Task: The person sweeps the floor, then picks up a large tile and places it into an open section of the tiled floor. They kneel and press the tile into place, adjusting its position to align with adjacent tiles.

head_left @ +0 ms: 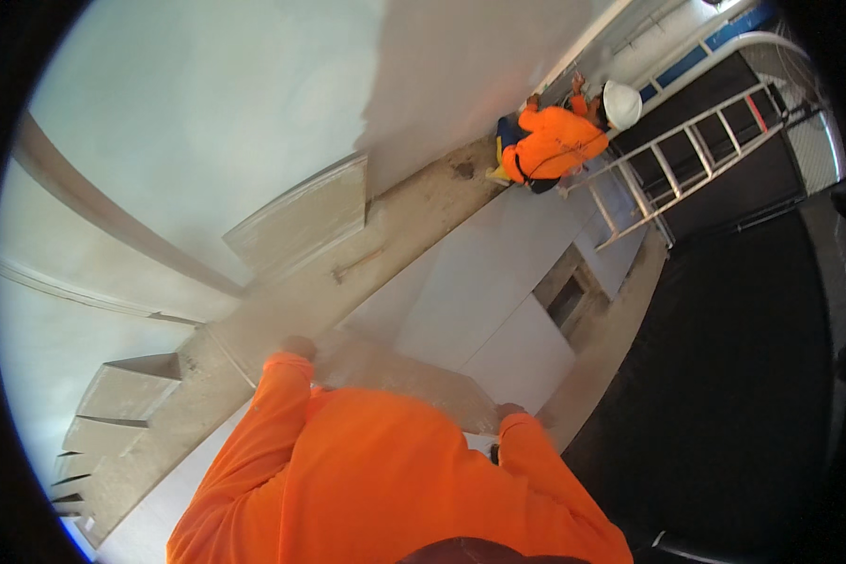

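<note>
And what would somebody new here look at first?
Probably the bright orange shirt at the bottom middle, with the left hand and right hand near either side of a brownish board. Next, maybe the co-worker toward the upper right, also in orange, with a white helmet. The metal ladder stands out too, slanting across the picture just right of that person.

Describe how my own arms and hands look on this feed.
Both arms wear bright orange long sleeves, left sleeve and right sleeve, reaching the wrists. The left grip and right grip are bare hands without gloves. No cables or markings show on the sleeves; finer hand detail is blurred.
</note>
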A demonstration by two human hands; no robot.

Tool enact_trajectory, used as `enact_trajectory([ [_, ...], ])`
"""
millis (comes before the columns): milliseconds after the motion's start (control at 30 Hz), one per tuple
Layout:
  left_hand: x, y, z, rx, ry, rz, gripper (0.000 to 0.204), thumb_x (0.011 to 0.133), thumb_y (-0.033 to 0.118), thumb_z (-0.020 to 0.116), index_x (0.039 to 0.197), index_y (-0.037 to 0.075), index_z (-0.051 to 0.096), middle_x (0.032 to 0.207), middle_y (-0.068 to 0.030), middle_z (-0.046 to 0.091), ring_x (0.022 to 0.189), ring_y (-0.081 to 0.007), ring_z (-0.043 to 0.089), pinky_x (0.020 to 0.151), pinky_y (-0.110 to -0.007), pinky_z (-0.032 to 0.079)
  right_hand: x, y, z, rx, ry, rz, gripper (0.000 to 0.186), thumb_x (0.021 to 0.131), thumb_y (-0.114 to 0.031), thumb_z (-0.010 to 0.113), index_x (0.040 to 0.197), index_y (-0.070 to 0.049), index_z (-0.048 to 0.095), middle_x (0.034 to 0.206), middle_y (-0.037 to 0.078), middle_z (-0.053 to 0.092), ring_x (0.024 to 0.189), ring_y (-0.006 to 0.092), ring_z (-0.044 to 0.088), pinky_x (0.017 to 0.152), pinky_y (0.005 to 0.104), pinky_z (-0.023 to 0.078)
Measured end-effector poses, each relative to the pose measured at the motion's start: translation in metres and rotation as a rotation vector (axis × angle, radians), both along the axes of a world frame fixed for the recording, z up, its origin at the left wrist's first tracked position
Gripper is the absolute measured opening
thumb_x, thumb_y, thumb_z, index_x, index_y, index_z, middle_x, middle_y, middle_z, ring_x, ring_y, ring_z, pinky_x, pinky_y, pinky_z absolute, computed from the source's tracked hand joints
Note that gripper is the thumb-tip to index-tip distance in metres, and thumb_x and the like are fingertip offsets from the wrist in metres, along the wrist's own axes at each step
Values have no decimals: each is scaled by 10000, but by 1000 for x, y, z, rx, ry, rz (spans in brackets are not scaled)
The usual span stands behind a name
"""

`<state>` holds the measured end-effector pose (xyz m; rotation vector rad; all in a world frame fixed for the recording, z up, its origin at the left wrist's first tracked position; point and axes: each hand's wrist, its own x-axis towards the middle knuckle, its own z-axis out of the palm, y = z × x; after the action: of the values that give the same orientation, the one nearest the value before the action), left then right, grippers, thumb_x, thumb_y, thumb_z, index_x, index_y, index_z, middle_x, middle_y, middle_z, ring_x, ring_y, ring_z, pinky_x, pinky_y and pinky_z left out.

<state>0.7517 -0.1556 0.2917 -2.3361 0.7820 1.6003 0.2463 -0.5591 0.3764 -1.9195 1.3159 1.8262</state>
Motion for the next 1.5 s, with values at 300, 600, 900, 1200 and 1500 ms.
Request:
enact_trajectory([
  [300,27,-30,-22,-51,-73,219,482,1010,455,514,1201,98,776,1312,-160,715,1258,-359,657,1049,-495,517,138,-136,-6,-61,-178,166,443,1053,-349,450,1312,-107,715,1379,179,672,1260,375,652,1034,480,545],
  [600,-88,-51,-46,118,-51,760,302,950,260,610,1155,148,802,1267,-114,746,1207,-350,686,993,-485,551,292,-267,-28,115,1,571,555,1077,-451,414,1481,-112,588,1506,143,591,1332,360,601,1126,479,467],
  [900,-215,-143,76,384,5,1364,374,1039,336,533,1257,130,757,1334,-130,709,1241,-345,668,1065,-501,521,509,-358,-122,498,-175,1358,506,1091,-424,421,1287,-70,724,1360,173,687,1224,384,669,1039,516,519],
  [1200,-474,-318,144,386,-116,1721,648,1037,536,478,1155,-48,732,1203,-280,709,1142,-444,681,981,-487,512,534,-268,-94,487,-310,1464,513,1043,-444,507,1285,-40,712,1382,222,647,1289,440,606,1079,517,486],
  [1500,-463,-470,173,445,104,2191,544,1064,451,460,1163,-5,740,1230,-262,701,1173,-456,652,993,-511,498,617,-275,-61,522,-245,1607,632,1081,-477,410,1301,58,662,1405,341,579,1309,501,561,1117,551,436],
])
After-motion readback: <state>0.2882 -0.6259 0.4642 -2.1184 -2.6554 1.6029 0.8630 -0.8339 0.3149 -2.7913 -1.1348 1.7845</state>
